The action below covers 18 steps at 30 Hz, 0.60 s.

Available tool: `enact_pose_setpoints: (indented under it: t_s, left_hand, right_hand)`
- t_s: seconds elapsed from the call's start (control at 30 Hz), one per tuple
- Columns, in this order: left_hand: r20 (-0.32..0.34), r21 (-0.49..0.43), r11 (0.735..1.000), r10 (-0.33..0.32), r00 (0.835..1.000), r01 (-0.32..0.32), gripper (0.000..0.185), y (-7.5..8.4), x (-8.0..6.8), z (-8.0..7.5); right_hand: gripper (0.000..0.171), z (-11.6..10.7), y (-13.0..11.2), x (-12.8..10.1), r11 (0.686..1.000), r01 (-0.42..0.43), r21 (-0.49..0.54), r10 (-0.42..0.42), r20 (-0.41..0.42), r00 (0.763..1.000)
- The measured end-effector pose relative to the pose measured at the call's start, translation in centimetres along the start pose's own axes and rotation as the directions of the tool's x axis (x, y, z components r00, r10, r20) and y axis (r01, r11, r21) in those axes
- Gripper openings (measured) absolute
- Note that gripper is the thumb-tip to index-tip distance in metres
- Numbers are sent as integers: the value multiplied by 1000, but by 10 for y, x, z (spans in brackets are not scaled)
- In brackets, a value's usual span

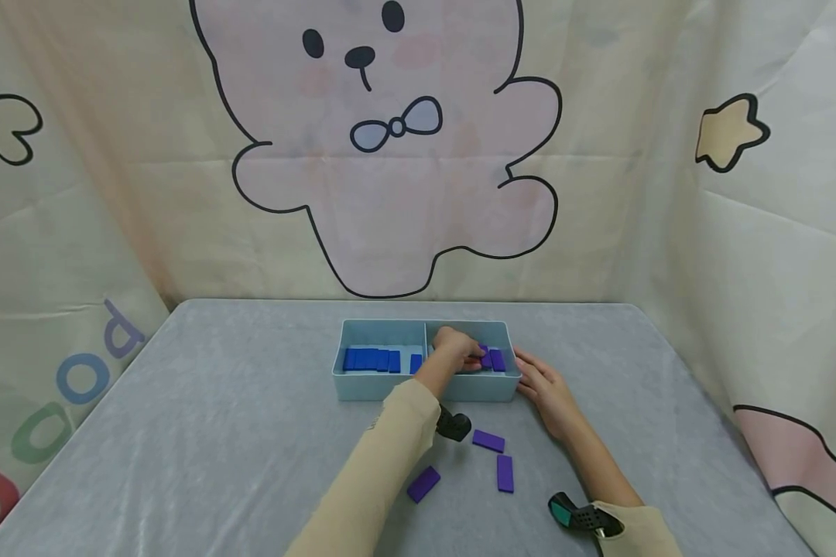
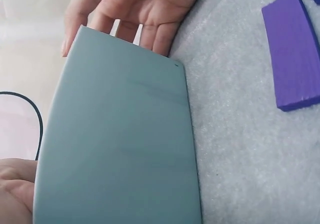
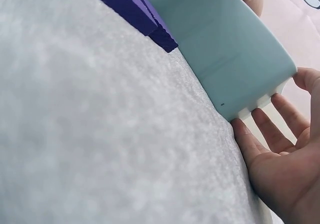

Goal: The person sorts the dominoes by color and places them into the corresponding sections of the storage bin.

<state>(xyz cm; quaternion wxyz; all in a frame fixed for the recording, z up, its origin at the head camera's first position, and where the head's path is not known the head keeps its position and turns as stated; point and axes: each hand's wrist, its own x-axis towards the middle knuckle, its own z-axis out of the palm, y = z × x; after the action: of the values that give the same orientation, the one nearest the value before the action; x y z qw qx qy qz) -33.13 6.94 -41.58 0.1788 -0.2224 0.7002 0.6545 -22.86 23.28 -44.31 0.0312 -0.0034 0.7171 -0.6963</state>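
A light blue two-compartment tray (image 1: 362, 387) stands at the table's middle. A row of blue tiles (image 1: 372, 360) fills its left compartment, and purple tiles (image 1: 496, 360) lie in the right one. My left hand (image 1: 456, 348) reaches into the right compartment, its fingers curled on a purple tile beside the others. My right hand (image 1: 546, 387) lies flat, straight fingers against the tray's right end. The left wrist view shows the tray wall (image 2: 120, 149) with the right hand (image 2: 135, 9) behind it. The right wrist view shows the right hand's fingers (image 3: 265, 129) under the tray corner (image 3: 230, 59).
Three loose purple tiles lie on the grey cloth in front of the tray: one (image 1: 488, 441), one (image 1: 505, 473) and one (image 1: 423, 483). One purple tile (image 2: 295, 59) fills the left wrist view's right side. Cartoon-printed curtains close off the back and sides.
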Motion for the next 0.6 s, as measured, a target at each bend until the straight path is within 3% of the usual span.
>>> enact_pose_setpoints:
  t_s: [0.37, 0.6]
  left_hand:
    - [-52, 73, 994, 82, 995, -78, 24, -1, -7, 2]
    - [-48, 56, 994, 99, 994, -96, 25, -1, -10, 3]
  right_hand:
    - [56, 0, -2, -1, 1000, -2, 1, 2, 7, 1000]
    - [57, -1, -2, -1, 1000, -7, -22, 8, 25, 1000]
